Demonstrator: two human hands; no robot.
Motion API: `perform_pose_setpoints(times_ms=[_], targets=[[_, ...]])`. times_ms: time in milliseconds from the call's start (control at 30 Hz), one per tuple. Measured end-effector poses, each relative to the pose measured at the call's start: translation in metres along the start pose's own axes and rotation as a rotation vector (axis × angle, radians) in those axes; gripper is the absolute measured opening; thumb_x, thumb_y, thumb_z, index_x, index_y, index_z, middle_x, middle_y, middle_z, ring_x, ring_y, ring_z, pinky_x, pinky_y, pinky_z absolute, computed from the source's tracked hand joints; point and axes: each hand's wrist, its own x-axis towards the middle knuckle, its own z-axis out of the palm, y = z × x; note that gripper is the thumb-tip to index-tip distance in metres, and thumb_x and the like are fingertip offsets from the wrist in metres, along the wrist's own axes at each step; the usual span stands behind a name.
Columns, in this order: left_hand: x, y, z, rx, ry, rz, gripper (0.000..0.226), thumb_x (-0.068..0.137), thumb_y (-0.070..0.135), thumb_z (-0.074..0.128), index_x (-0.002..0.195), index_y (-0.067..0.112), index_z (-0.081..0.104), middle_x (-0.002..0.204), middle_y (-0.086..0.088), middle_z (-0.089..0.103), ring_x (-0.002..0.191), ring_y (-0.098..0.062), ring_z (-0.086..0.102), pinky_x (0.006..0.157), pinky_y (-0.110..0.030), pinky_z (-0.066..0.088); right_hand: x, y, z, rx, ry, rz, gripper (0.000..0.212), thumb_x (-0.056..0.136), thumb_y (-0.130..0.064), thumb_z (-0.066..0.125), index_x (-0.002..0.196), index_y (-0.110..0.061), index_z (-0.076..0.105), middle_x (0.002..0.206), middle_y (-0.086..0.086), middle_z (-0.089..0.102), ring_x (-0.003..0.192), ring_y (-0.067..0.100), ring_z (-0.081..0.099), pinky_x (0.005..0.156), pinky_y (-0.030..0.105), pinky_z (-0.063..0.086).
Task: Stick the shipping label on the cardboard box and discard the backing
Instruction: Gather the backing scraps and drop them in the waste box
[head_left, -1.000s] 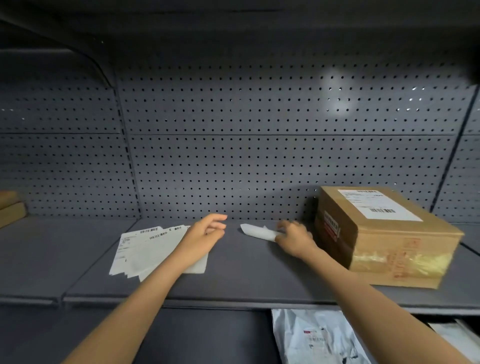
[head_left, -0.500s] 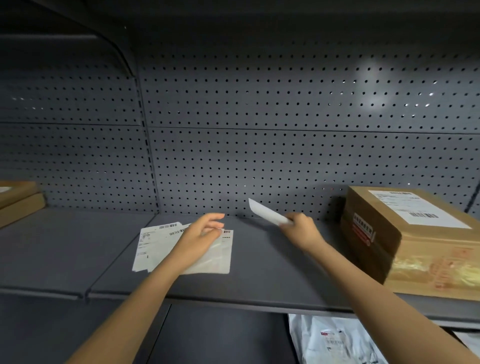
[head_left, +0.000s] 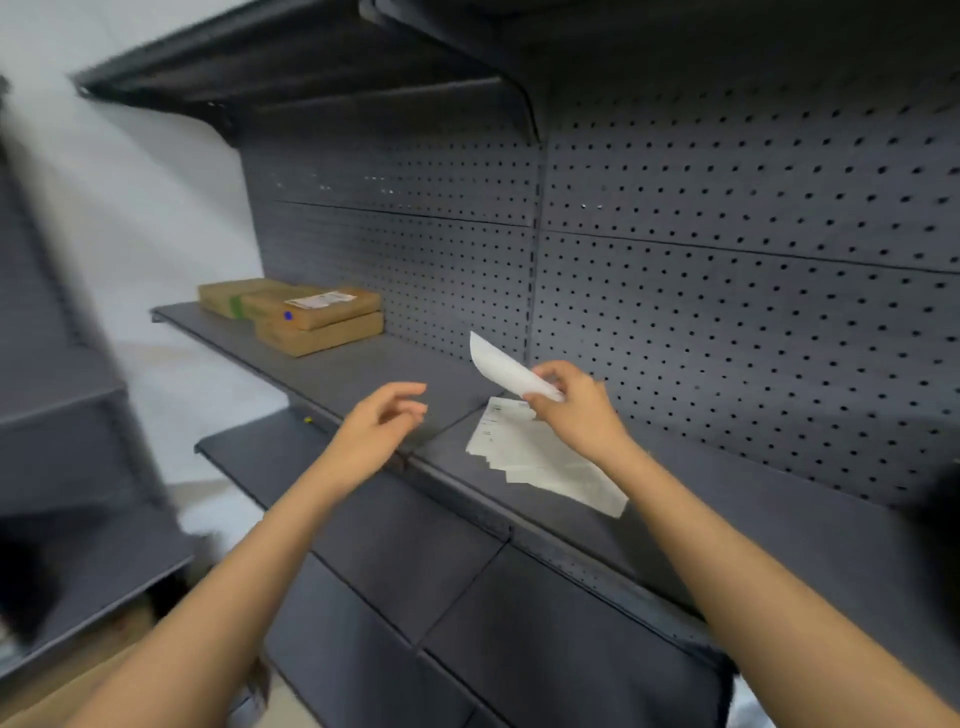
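My right hand (head_left: 576, 410) pinches the white backing (head_left: 501, 366) above the label stack (head_left: 545, 460) near the shelf (head_left: 363, 371) edge — my left hand (head_left: 379, 423) hangs empty, fingers loosely spread, over bare shelf.

Head cam, close, looks down-left along grey shelf (head_left: 363, 374) (pegboard (head_left: 727, 312) behind).

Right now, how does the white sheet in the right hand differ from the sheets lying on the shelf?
The held sheet is single, curved and raised, pinched by the right hand. The label sheets are several, flat, fanned out on the shelf. The held one looks blank; the others show print. Both are white paper.
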Motion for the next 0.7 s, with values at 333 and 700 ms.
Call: perform_pose_setpoints(times_ms=[333,700], targets=[[-0.135,-0.024,-0.113,0.064,0.454,-0.146,0.023,0.091,0.006,0.046,0.106,0.022,0.052,0.095,-0.001,0.06,0.089,-0.013,0.055,0.078,-0.027,0.043,-0.025,-0.073,0.113,0.196,-0.331,-0.199,0.007,0.086,-0.02,0.056,0.093,-0.021,0.053,0.092,0.009,0.065,0.085,0.032,0.067,0.061,0.032,0.049],[-0.277,-0.06,-0.199,0.143,0.767,-0.339,0.03,0.091,0.014,0.047,0.121,0.015,0.051,0.108,0.0,0.059,0.094,-0.008,0.056,0.077,-0.018,0.044,-0.093,-0.159,0.253,0.295,-0.669,-0.326,0.01,0.085,-0.018,0.057,0.095,-0.017,0.055,0.099,0.008,0.063,0.066,0.02,0.063,0.047,0.013,0.046]])
